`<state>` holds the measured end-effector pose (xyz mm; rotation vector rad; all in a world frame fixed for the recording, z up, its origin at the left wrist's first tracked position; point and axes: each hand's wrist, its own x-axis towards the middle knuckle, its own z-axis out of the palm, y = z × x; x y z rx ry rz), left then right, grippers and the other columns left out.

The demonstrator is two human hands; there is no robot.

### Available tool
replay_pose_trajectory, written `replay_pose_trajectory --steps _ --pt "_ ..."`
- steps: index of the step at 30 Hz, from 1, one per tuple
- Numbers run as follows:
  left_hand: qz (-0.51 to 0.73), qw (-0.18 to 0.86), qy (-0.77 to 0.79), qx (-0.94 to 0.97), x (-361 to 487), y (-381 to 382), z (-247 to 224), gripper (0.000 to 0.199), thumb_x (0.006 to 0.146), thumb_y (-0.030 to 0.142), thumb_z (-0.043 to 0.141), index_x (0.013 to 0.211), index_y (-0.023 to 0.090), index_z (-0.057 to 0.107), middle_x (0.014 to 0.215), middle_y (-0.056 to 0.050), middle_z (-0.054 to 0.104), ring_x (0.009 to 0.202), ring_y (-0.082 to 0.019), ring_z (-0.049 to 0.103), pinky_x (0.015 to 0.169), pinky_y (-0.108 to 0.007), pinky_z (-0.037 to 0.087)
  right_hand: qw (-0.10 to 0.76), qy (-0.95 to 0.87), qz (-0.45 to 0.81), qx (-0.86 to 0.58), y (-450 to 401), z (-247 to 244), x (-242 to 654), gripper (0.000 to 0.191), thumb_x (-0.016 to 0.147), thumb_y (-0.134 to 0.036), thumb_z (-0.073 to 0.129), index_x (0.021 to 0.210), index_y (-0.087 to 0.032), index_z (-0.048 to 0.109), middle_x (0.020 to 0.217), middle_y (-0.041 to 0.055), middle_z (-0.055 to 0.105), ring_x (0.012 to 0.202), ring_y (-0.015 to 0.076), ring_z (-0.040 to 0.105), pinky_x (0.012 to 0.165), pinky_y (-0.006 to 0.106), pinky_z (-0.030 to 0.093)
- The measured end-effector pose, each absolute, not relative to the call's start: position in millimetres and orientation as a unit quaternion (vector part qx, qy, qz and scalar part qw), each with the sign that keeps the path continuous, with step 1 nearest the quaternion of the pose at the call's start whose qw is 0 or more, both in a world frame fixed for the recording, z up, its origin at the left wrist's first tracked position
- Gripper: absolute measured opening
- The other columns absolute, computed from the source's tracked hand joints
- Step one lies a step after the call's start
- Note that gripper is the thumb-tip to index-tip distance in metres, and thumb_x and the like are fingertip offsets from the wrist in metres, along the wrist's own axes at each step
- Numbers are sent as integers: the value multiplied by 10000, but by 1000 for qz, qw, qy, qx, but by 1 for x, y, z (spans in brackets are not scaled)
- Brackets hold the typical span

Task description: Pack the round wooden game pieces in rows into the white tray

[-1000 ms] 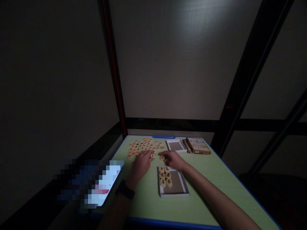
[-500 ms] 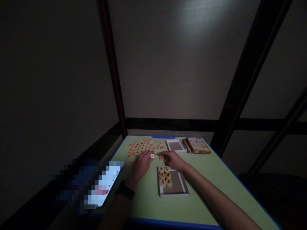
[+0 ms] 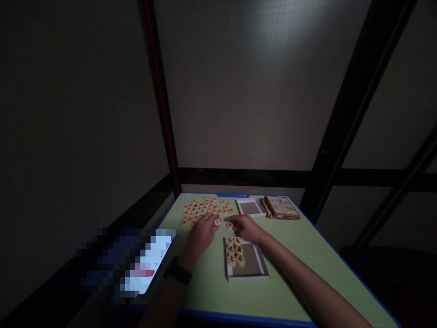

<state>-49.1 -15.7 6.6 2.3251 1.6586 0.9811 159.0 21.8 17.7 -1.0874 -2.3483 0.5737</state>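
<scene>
My left hand (image 3: 205, 230), with a dark watch on the wrist, is closed on a round xiangqi piece (image 3: 216, 222), its marked face turned up by the thumb. Opposite it, my right hand (image 3: 246, 226) pinches another xiangqi piece (image 3: 229, 225) at its fingertips, a little above or on the table. Behind my left hand spreads a pile of loose pieces (image 3: 201, 208) with red and black characters. Nearer to me lies an open box tray (image 3: 247, 276); several black-character pieces (image 3: 235, 250) stand in two columns along its left side.
A second open box tray (image 3: 250, 208) sits at the table's far side, beside stacked printed boxes (image 3: 282, 207). A lit tablet-like screen (image 3: 153, 259), partly pixelated, is at the left edge. The green table (image 3: 307, 282) has a blue rim, with walls behind and left.
</scene>
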Motion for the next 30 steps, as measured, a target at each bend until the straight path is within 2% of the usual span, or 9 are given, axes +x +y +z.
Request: replay_pose_trajectory --steps 10,17,26,30 --pt "306 40 556 772 -50 -17 9 201 861 131 634 1039 208 689 1090 -55 695 1046 -209 639 941 -324 479 258 -850 184 -421 28 9 158 545 655 23 590 1147 -161 734 1019 82 748 898 206 669 835 298 506" --pt "285 55 547 785 -47 -19 12 200 832 182 699 1029 218 714 1056 -49 733 1031 -215 656 941 -329 489 271 -848 222 -399 27 5 155 557 658 42 540 1144 -150 731 919 45 742 756 151 642 730 239 489" --pt "280 68 527 799 -44 -22 10 222 817 208 729 1038 223 731 1068 -52 748 1053 -218 655 968 -336 483 278 -845 258 -377 25 5 153 460 678 3 565 1076 -138 746 891 43 765 721 159 660 699 247 501" --pt "261 71 530 804 -43 -22 7 247 823 229 729 1070 233 734 1084 -54 747 1071 -218 652 997 -335 475 282 -842 278 -367 24 7 153 426 694 2 562 1048 -141 749 901 45 775 766 170 690 726 253 515"
